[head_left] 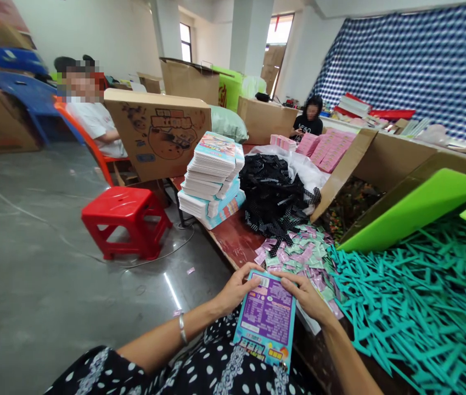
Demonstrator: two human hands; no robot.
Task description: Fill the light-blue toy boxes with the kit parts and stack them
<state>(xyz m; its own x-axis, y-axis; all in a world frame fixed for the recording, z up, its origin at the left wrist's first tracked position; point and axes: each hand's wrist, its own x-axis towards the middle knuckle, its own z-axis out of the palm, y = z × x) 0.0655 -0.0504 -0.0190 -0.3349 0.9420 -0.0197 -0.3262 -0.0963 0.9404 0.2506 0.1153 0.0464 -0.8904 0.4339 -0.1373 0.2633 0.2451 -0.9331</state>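
Observation:
A teal and purple printed box (264, 318) with dense text and a barcode is tilted above my lap. My left hand (237, 288) grips its far left corner, thumb on the printed face. On the opposite corner, my right hand (307, 296) holds it the same way; the fingers behind it are hidden. Small pink and green packets (304, 255) are scattered on the table just beyond my hands. To the right of my right arm lies a big heap of teal plastic sticks (405, 296). Part of a white stack (310, 321) shows beneath my right wrist.
Stacked printed boxes (212, 170) stand at the dark red table's (233, 241) left edge, beside black perforated strips (269, 192). Green boards (417, 211) lean over the teal heap. A red stool (125, 219) is on the floor. Two people (96, 120) (309, 118) sit farther back.

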